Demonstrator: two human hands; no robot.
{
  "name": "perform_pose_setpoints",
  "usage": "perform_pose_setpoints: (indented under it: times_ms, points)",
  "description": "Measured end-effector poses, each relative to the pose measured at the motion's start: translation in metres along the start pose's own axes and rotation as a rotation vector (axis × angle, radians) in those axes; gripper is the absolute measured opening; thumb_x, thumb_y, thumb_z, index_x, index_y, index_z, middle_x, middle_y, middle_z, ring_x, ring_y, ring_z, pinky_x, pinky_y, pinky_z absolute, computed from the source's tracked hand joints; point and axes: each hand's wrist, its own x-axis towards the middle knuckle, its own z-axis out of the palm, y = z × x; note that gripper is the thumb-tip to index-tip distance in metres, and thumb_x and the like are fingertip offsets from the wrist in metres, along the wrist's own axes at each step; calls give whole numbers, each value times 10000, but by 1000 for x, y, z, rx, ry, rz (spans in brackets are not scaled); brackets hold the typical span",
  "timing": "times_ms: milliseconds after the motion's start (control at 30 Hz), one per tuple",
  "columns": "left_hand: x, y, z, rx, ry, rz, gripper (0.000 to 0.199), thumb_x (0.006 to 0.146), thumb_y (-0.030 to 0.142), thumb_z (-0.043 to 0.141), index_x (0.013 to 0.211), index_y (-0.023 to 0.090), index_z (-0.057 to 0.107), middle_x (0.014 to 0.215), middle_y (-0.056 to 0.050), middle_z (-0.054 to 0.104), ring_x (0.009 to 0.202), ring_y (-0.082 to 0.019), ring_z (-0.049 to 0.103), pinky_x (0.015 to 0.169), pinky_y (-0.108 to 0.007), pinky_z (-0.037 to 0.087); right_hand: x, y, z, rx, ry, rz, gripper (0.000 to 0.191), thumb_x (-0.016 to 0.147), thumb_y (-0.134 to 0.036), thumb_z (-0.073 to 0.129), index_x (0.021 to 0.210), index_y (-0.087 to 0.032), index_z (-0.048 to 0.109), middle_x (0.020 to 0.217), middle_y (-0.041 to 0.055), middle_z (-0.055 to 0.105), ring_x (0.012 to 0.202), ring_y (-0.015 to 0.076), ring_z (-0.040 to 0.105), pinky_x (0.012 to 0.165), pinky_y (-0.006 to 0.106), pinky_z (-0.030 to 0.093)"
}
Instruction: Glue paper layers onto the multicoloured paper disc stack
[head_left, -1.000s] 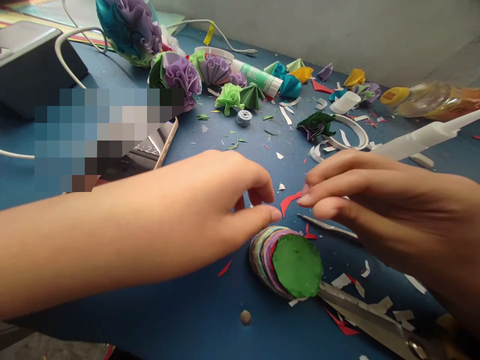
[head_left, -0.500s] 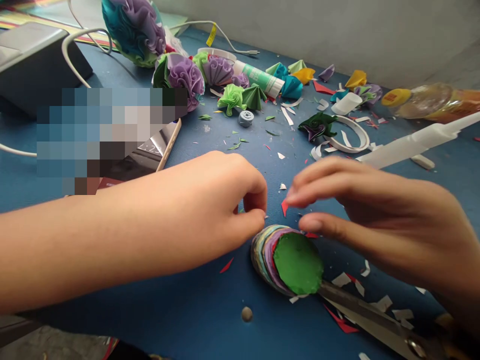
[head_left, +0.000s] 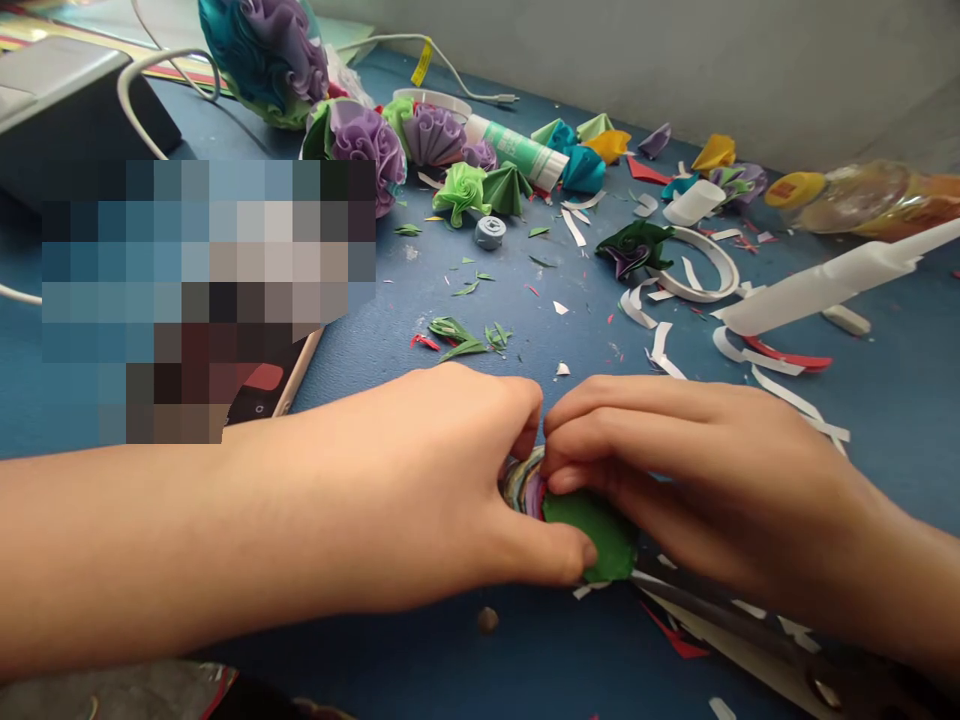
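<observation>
A short round stack of coloured paper discs [head_left: 523, 484] lies on the blue table, its top layer a green disc [head_left: 609, 535]. My left hand [head_left: 450, 470] is closed around its near left side, the thumb lying across the green face. At the far edge the bent fingers of my right hand [head_left: 697, 450] meet the stack, fingertips pressed together; whether a small scrap is between them I cannot tell. Scissors [head_left: 720, 628] lie with their blades toward the stack, partly under my right hand and wrist.
Paper scraps litter the table. Farther back are folded paper flowers [head_left: 369, 150], a glue stick [head_left: 517, 152], a tape ring [head_left: 705, 265] and a drink bottle [head_left: 862, 195]. A white tube [head_left: 825, 285] lies at right. A phone [head_left: 262, 385], partly pixelated, sits beyond my left forearm.
My left hand has moved down and nearer, its thumb now on the green disc. My right hand has come left and its fingers have closed onto the stack's edge.
</observation>
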Motion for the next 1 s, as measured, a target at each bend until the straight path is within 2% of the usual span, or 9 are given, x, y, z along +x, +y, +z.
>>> perform_pose_setpoints:
  times_ms: [167,333,467,600,733,833,900,1000]
  points:
    - [4,-3,3,9,13,54,288,764,475,753,745,259,563,609,76,598,535,-146,564,420,-246,361,-5,-1,5,-183,19,-26,194,988,-76,488,939,-216,613,980,-21,686,844,105,652,664,245,447]
    - [4,-5,4,5,17,81,254,767,450,747,759,257,583,616,88,615,542,-139,580,437,-240,383,-1,-3,4,-186,21,-39,220,971,-41,478,915,-203,616,942,-13,692,834,99,673,641,206,489]
    - [1,-4,3,22,41,69,251,755,431,759,752,256,580,595,105,613,524,-133,566,439,-244,385,-2,-3,4,-180,55,60,204,1047,-221,519,910,-224,670,939,33,695,838,162,691,655,236,548]
    - [-1,-1,1,66,49,29,271,757,451,764,752,258,573,575,107,598,504,-131,560,414,-250,358,-9,-1,2,-165,127,142,239,1027,-445,613,940,-254,727,939,59,688,891,217,693,696,288,585]
    - [-1,2,0,85,50,31,283,754,451,787,758,260,579,590,109,601,515,-130,566,421,-243,378,-10,0,-3,-122,177,176,264,987,-522,666,955,-277,757,928,63,688,901,235,694,708,312,599]
    - [-2,1,-1,95,52,40,289,779,457,789,752,257,582,591,107,609,515,-127,576,420,-233,380,-4,1,-6,-64,203,181,194,967,-468,713,915,-287,761,894,47,688,858,223,696,685,307,594]
    - [-4,-3,-2,106,54,71,285,798,477,787,765,260,604,617,104,633,533,-126,595,413,-227,364,0,3,-8,2,218,156,121,964,-365,737,870,-290,743,858,8,682,787,173,681,673,272,584]
    - [-7,-13,-6,153,107,181,250,785,483,811,815,274,677,701,95,673,602,-127,626,438,-216,368,3,4,-9,116,218,118,138,965,-202,727,858,-288,715,846,-62,673,729,85,648,688,194,565]
